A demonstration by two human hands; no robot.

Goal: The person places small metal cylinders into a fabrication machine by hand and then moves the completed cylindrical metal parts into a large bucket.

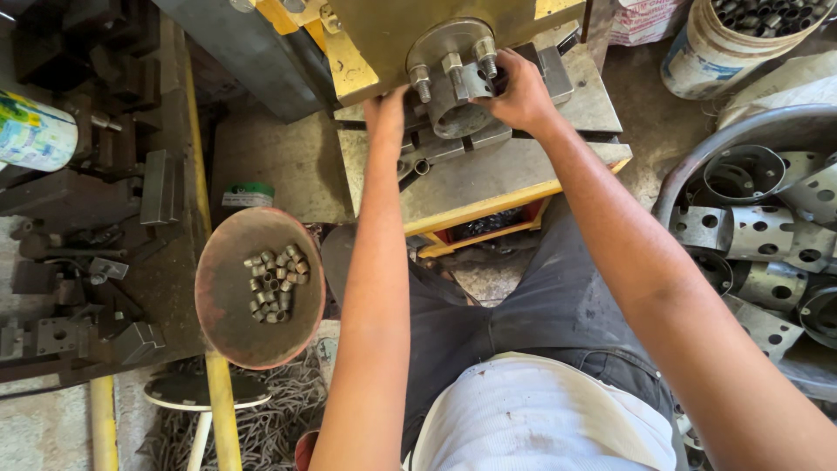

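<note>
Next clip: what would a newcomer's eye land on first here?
Both hands at the top centre, the left hand and right hand, reaching into a yellow press around its bolted steel fixture. Then the rusty round pan at lower left holding small metal bushings.

L hand (386, 109) fingertips hidden under press head (397, 35); bucket (724, 48) & perforated rings (767, 235) cut off at edge.
</note>
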